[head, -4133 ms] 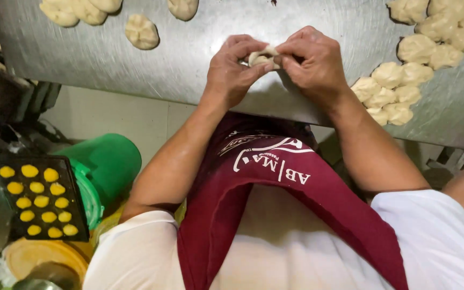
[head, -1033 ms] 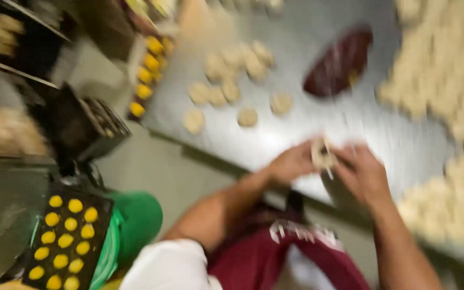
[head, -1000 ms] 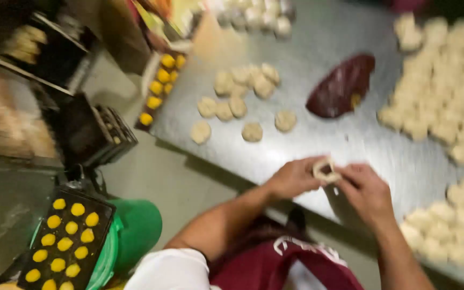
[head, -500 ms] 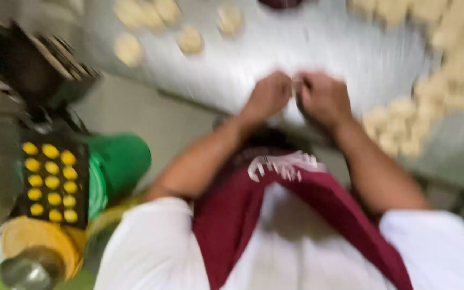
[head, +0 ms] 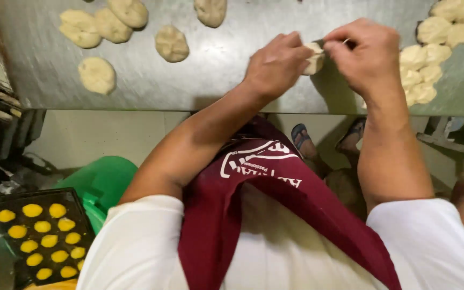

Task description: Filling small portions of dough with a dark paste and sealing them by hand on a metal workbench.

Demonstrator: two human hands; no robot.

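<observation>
Item: our left hand (head: 275, 64) and right hand (head: 369, 53), fingers pinched shut on one dough piece (head: 313, 58) above the steel counter (head: 216, 80). Black tray of yellow rounds (head: 41, 236), lower left, partly cut off. Maroon apron (head: 253, 204), white print unclear.

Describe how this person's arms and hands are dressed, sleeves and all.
Both hands, left hand and right hand, are bare: no gloves, and no rings or watch that I can see. The forearms are uncovered; short white sleeves end above the elbows. A maroon apron with white lettering hangs between the arms.
</observation>
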